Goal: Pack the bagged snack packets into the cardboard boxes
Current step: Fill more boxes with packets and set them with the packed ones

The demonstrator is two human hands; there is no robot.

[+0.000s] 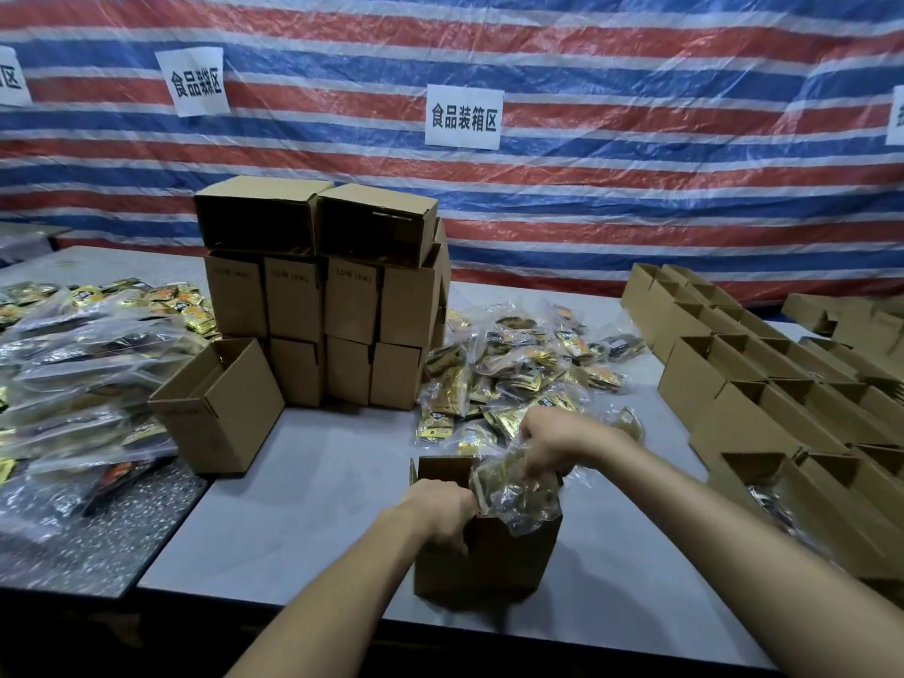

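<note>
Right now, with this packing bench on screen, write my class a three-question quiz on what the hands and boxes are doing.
1. True or false: the left hand holds the rim of the open box.
2. What does the right hand grip? A) a clear bag of snack packets B) a roll of tape C) a paper sign
3. Fill in: the stack of boxes stands ___ the open box, nearer the striped tarp.

Key: 1 true; 2 A; 3 behind.

Bag point(518, 491) in box point(489, 555), table point(313, 506) front.
</note>
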